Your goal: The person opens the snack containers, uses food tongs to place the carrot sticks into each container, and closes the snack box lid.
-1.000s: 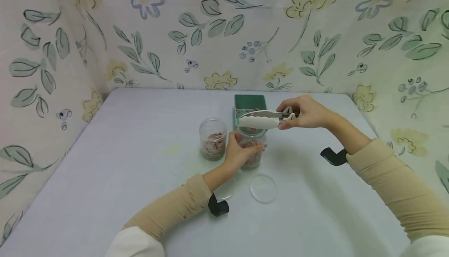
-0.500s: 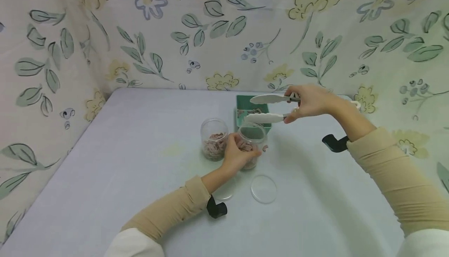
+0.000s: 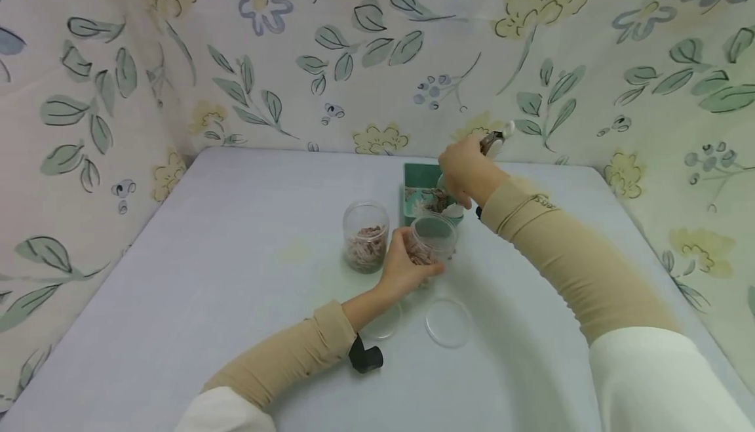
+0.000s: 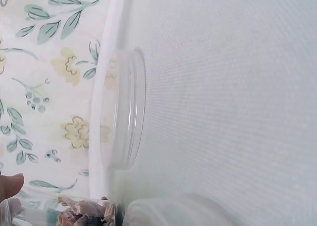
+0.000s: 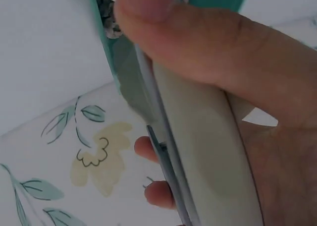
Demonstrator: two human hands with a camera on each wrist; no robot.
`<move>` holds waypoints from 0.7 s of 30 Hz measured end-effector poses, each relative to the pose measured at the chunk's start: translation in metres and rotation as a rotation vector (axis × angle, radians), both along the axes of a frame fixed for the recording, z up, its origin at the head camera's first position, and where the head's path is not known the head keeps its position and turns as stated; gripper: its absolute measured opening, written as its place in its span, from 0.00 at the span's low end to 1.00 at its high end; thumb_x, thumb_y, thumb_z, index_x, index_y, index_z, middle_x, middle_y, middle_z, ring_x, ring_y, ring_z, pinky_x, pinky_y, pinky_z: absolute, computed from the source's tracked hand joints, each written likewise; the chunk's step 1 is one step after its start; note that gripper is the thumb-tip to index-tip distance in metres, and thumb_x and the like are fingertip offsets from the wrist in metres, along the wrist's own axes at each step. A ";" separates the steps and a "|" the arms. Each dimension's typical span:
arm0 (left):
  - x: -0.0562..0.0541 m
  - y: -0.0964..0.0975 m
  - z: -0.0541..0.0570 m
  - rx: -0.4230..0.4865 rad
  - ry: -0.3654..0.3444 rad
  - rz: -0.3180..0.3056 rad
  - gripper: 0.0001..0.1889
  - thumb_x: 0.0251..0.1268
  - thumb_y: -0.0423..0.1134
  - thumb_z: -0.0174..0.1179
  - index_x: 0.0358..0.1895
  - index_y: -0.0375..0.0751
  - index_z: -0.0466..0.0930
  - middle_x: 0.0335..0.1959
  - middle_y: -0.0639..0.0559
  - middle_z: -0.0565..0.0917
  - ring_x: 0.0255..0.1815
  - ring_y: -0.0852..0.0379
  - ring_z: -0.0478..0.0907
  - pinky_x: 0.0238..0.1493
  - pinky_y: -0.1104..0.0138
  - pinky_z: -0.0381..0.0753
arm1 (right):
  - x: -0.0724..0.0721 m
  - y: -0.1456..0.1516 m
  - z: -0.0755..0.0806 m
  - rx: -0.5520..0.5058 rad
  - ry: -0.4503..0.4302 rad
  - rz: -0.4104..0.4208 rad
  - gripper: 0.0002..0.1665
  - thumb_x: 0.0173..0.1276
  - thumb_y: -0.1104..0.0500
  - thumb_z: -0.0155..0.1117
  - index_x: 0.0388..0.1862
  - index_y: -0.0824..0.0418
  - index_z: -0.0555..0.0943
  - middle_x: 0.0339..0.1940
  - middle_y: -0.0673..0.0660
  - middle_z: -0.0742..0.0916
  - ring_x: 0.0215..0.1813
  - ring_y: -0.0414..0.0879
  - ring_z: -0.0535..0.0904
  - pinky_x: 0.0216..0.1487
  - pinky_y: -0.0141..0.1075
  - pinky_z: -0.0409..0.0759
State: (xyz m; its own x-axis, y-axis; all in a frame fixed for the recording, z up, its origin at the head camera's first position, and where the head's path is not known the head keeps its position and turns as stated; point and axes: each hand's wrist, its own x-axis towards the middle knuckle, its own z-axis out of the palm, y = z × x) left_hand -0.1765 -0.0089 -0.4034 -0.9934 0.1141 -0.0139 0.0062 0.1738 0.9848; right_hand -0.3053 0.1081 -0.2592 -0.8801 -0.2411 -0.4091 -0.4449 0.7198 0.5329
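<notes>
At table (image 3: pixel 265 255) ctr., L hand (image 3: pixel 401 267) gripped unlidded jar (image 3: pixel 434 242) between 2nd jar (image 3: pixel 366 248) & green box (image 3: pixel 421 175), prob. to steady it. R hand (image 3: pixel 466 164) gripped tongs (image 5: pixel 208 146), tips at box, apparently angled to reach shreds (image 3: pixel 438 201). 2 lids (image 3: pixel 448 324) lay apart.

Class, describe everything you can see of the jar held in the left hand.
The jar is round, clear and apparently plastic, its wide mouth uncovered. Pinkish-brown shreds lie inside. It looks tilted, gripped around its side by the left hand. It is to the right of the other jar, in front of the green tray. Whether its base touches the table is unclear.
</notes>
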 end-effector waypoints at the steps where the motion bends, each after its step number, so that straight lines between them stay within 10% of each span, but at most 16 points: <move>1: 0.000 0.000 -0.001 -0.002 -0.002 -0.005 0.38 0.50 0.32 0.74 0.63 0.35 0.61 0.59 0.40 0.71 0.63 0.45 0.68 0.64 0.54 0.68 | -0.001 -0.002 -0.004 0.032 -0.013 -0.002 0.47 0.41 0.45 0.83 0.59 0.65 0.77 0.50 0.61 0.83 0.52 0.60 0.78 0.59 0.60 0.71; 10: 0.002 0.001 0.000 0.019 0.006 -0.025 0.38 0.52 0.33 0.73 0.63 0.34 0.60 0.59 0.41 0.69 0.62 0.45 0.68 0.63 0.53 0.69 | -0.015 0.003 -0.019 -0.022 -0.029 -0.013 0.35 0.45 0.52 0.81 0.52 0.64 0.81 0.47 0.60 0.84 0.47 0.58 0.80 0.58 0.58 0.73; 21: -0.001 -0.003 0.001 0.014 -0.010 -0.002 0.37 0.51 0.33 0.73 0.63 0.36 0.60 0.60 0.42 0.70 0.63 0.46 0.68 0.65 0.54 0.67 | -0.006 0.020 -0.031 -0.205 0.059 0.187 0.11 0.53 0.59 0.71 0.35 0.62 0.82 0.29 0.56 0.82 0.26 0.47 0.70 0.32 0.42 0.79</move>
